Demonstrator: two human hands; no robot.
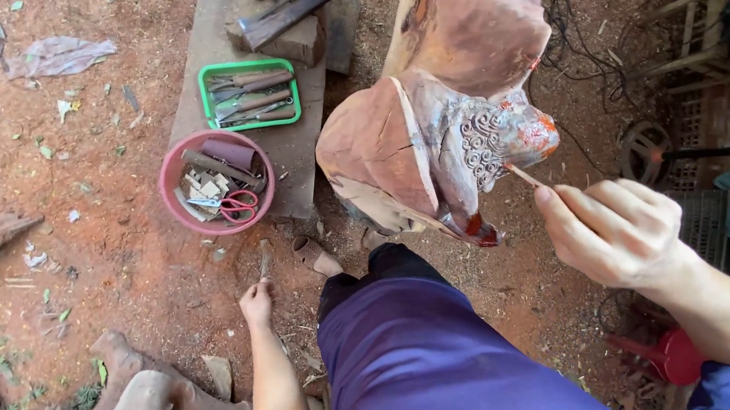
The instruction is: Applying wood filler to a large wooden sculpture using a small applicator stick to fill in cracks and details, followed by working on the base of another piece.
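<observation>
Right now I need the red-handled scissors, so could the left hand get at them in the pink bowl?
Probably yes. The left hand rests on the dirt just below the pink bowl, nothing lies between them, and the scissors lie on top at the near side.

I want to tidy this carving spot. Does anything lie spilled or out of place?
Mostly tidy: tools sit in the green tray and the pink bowl. A few wood chips and a stray tool lie loose on the dirt by the left hand.

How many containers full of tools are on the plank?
2: a green rectangular plastic tray of wooden-handled tools at the plank's middle, and a pink round plastic bowl with red-handled scissors nearer. Others may be hidden.
</observation>
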